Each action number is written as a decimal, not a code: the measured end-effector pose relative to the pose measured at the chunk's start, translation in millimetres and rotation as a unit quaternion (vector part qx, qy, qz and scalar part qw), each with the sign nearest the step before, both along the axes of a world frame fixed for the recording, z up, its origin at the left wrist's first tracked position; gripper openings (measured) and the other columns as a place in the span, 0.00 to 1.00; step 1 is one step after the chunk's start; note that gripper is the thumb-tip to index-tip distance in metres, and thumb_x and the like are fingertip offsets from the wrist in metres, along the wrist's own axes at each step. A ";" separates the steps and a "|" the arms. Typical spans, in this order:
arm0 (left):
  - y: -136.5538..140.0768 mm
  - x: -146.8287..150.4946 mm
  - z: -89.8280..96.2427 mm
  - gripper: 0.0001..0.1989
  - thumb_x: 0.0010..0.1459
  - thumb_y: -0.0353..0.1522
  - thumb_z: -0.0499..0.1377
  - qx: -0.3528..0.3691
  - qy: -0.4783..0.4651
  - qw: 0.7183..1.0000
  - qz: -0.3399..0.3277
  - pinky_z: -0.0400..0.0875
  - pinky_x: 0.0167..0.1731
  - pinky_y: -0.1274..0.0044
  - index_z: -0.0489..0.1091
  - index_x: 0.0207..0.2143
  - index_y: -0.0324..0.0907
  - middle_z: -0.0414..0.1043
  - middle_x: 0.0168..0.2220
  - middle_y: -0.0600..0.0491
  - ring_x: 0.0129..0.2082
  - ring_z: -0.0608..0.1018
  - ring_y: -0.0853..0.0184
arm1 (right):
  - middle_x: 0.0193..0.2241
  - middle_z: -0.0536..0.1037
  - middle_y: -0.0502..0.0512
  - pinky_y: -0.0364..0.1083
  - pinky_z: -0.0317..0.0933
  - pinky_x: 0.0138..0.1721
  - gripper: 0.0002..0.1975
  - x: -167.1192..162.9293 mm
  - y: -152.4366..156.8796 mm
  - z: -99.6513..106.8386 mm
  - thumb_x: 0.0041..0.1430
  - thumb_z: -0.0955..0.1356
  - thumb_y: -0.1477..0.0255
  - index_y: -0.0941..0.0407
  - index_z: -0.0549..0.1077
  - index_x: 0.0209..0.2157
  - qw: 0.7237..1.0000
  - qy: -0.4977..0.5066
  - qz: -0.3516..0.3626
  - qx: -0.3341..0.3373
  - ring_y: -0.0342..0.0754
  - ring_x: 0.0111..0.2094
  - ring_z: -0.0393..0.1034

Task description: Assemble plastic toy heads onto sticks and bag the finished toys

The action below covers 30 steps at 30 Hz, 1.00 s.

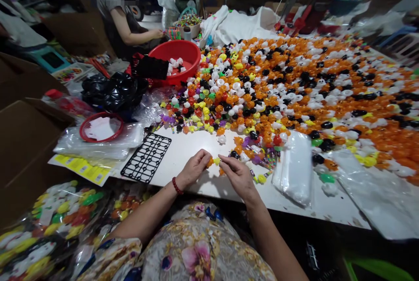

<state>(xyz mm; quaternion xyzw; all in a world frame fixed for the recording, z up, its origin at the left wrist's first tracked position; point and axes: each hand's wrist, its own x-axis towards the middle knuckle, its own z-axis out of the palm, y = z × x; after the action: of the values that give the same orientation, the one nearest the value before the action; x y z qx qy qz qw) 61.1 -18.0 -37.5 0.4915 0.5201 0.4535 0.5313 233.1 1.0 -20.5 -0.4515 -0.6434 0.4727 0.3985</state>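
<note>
In front of my body, both hands meet over the white table. My left hand, with a dark red bead bracelet on its wrist, is closed in a pinch on a small orange plastic toy. Right beside that toy, a small yellow piece sits at the fingertips of my right hand. The right fingers are drawn together on it; their exact grip is partly hidden. Just beyond my right hand lie loose orange, purple and black toys and small patterned sticks.
A large heap of small plastic toys covers the table's far and right side. Clear bags lie at right. At left are a black plastic grid, a red basket and bags. A co-worker sits behind a red basin.
</note>
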 end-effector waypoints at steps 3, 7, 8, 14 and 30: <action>-2.3 3.8 -1.8 0.27 0.56 0.58 0.51 0.000 0.012 1.000 0.014 0.57 0.25 0.78 0.62 0.30 0.42 0.58 0.24 0.59 0.24 0.60 0.72 | 0.34 0.83 0.55 0.48 0.71 0.34 0.16 1.4 -2.1 -2.7 0.54 0.70 0.58 0.52 0.82 0.39 0.999 0.010 -0.001 -0.036 0.50 0.31 0.75; -3.9 6.7 0.7 0.27 0.56 0.58 0.49 0.008 0.075 0.997 0.026 0.57 0.26 0.77 0.62 0.28 0.43 0.59 0.23 0.59 0.24 0.61 0.71 | 0.34 0.83 0.55 0.50 0.71 0.36 0.16 2.7 -4.2 -3.5 0.53 0.70 0.58 0.52 0.81 0.38 0.999 -0.008 -0.012 -0.038 0.50 0.31 0.75; -4.5 7.8 1.7 0.27 0.56 0.58 0.48 0.007 0.093 0.995 0.035 0.57 0.26 0.77 0.62 0.27 0.43 0.58 0.22 0.59 0.24 0.61 0.71 | 0.34 0.83 0.55 0.50 0.71 0.38 0.15 2.6 -5.2 -3.1 0.53 0.70 0.59 0.52 0.81 0.37 0.999 -0.020 -0.010 -0.029 0.50 0.32 0.75; -13.5 24.4 -2.9 0.25 0.61 0.53 0.43 -0.005 0.179 0.976 0.127 0.55 0.26 0.76 0.56 0.22 0.45 0.54 0.18 0.60 0.21 0.60 0.70 | 0.32 0.83 0.55 0.50 0.70 0.38 0.11 -11.5 -21.8 -6.3 0.56 0.68 0.64 0.51 0.81 0.35 0.999 -0.030 -0.015 0.038 0.52 0.34 0.76; 106.9 -23.7 -8.1 0.02 0.57 0.27 0.59 0.084 0.394 0.898 0.179 0.65 0.46 0.69 0.67 0.33 0.41 0.65 0.41 0.47 0.45 0.69 0.60 | 0.52 0.71 0.72 0.67 0.58 0.55 0.23 59.2 60.2 -19.1 0.63 0.62 0.61 0.60 0.73 0.52 0.874 -0.285 -0.247 0.306 0.65 0.55 0.64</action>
<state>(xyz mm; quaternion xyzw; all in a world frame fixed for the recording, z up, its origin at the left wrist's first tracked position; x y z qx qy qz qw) 37.4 88.9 -45.5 0.5711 0.7262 0.3522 0.1496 292.3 61.2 -39.6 -0.5665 -0.7091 -0.0109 0.4196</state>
